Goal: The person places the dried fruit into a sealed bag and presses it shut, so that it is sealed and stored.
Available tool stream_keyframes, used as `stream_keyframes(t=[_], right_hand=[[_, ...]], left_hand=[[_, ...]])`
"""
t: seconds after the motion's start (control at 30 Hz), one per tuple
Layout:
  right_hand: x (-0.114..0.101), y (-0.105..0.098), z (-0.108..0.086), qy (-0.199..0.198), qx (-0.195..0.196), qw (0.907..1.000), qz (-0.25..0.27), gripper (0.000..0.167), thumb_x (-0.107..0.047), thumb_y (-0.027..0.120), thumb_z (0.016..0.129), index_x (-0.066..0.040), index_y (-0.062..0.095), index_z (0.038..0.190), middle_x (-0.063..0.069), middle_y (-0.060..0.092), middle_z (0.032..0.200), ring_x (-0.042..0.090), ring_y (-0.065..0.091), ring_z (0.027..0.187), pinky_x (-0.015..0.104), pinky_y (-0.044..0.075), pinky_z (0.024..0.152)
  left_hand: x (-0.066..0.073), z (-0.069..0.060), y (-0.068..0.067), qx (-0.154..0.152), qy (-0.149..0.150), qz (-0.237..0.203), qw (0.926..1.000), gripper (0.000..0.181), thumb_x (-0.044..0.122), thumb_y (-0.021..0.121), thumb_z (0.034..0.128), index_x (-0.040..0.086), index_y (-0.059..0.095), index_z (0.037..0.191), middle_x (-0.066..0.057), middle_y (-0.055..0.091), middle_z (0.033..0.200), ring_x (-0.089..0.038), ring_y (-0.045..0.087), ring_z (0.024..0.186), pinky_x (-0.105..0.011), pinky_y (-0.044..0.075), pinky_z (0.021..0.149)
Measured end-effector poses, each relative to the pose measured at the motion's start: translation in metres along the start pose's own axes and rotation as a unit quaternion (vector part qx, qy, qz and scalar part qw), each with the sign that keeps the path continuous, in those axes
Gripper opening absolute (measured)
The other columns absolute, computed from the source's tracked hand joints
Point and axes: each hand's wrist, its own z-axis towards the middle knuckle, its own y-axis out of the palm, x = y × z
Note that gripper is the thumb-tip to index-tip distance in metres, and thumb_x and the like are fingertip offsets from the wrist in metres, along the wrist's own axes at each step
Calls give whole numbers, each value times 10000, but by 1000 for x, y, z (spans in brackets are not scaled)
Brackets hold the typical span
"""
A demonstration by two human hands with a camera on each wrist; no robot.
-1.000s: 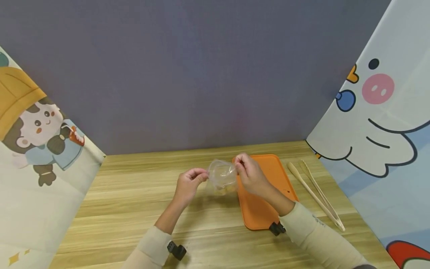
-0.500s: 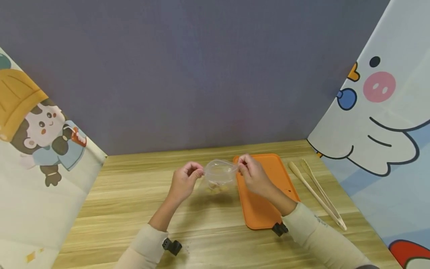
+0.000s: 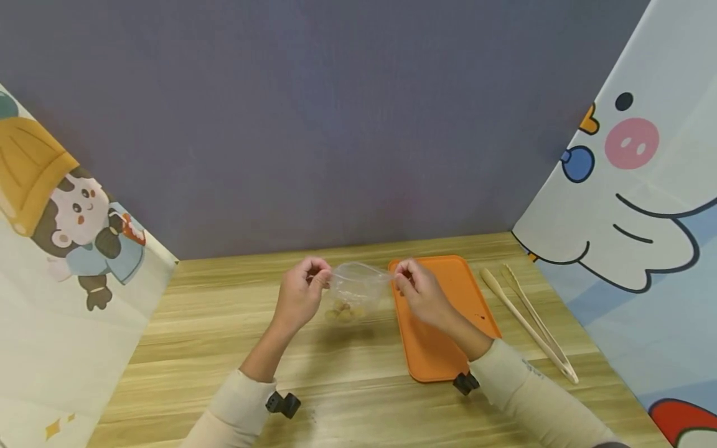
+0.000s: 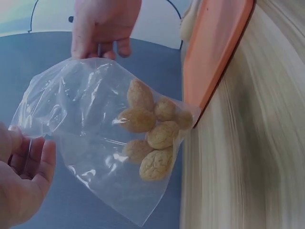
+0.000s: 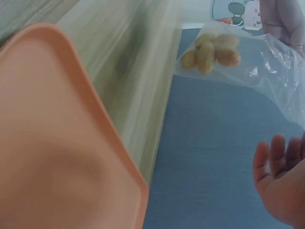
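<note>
A clear plastic bag (image 3: 361,286) hangs upright above the table between my two hands. Several walnuts (image 4: 157,165) in their shells, pale brown and wrinkled, are bunched at its bottom. My left hand (image 3: 298,295) pinches the bag's top left corner between thumb and fingers. At the opposite top corner, my right hand (image 3: 424,297) pinches the edge, just over the left border of an orange tray (image 3: 434,354). The bag's mouth looks stretched between the hands; whether it is sealed cannot be told.
Wooden tongs (image 3: 526,320) lie to the right of the tray, which carries a few small dark crumbs (image 3: 480,318). The wood-grain table (image 3: 224,348) meets a grey back wall (image 3: 336,155) and printed side panels.
My left hand has moved left and slightly up, drawing the bag's top edge wider. The bag and walnuts have swung left, while my right hand has shifted only slightly.
</note>
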Motion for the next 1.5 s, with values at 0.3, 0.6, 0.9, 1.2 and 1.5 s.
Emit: stream_keyframes(t=[0.3,0.6,0.9,1.2,1.5], right_hand=[[22,14,-12,567,-1097,9907,-577,134,-92,645,976,-60,678,1102,45,693,1037,133,643,921,245,561,773],[27,40,-17,508,-1548,9826,-896,201,-96,690,947,-22,681,1134,100,709,1039,162,683,886,230,565,762],[24,50,-16,244,-1332,9846,-1105,74,-199,686,982,-167,675,917,-53,694,847,43,633,768,188,534,678],[25,41,-25,-205,-1487,9604,-2349,136,-146,637,994,-150,595,865,-80,534,748,45,460,676,210,428,614],[25,32,-31,-380,-1732,9524,-2480,125,-160,634,1002,-160,601,881,-85,555,785,51,477,720,216,443,650]], left_hand=[[-2,3,3,216,-512,-688,9961,58,-19,620,976,-59,586,949,-159,624,892,-65,625,742,-213,598,685],[0,5,7,362,-762,-1186,9893,66,-38,592,987,-94,561,967,-129,598,886,-68,624,733,-214,605,690],[1,3,8,440,-1012,-1520,9822,84,-15,574,1003,-92,543,990,-8,564,868,-58,597,760,-198,587,693],[-2,3,6,564,-990,-1299,9850,99,10,565,1013,-69,524,969,-9,531,816,-79,572,697,-203,554,672],[-2,3,4,777,-1094,-858,9872,110,8,501,1039,0,479,932,-22,489,834,-103,533,743,-220,519,681]])
